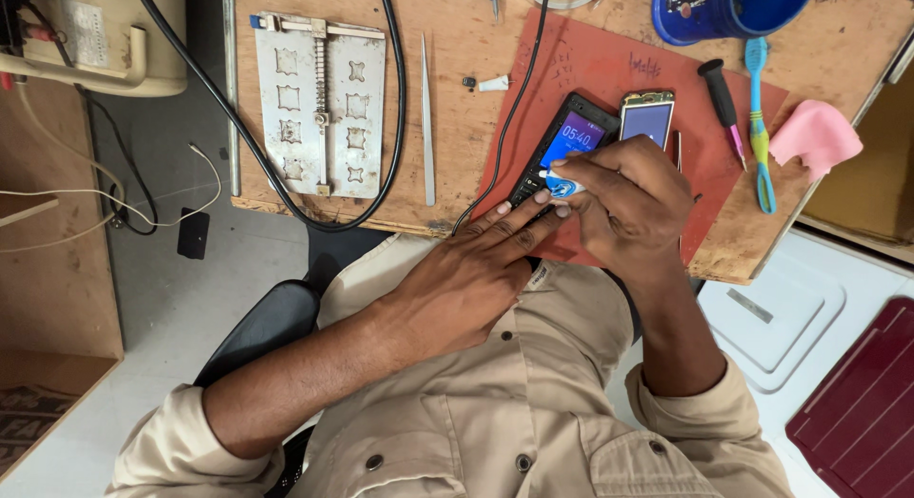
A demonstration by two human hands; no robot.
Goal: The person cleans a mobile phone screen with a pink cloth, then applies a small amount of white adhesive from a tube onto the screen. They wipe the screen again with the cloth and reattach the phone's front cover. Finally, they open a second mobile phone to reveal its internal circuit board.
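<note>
Two hands on black phone [562,148]: my left hand [476,269] flat, fingers pinning it; my right hand [624,198] pinches small blue-white tube [564,185] over red mat [609,79].

Beige buttoned shirt [495,403], sleeves rolled up.

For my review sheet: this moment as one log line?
left hand: steadies black phone | right hand: presses small blue-white tube to keypad | surface: red mat

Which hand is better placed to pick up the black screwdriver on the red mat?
Probably the right hand: it is nearer the black screwdriver, but holds a small white-blue tube. The left hand presses the black phone.
</note>
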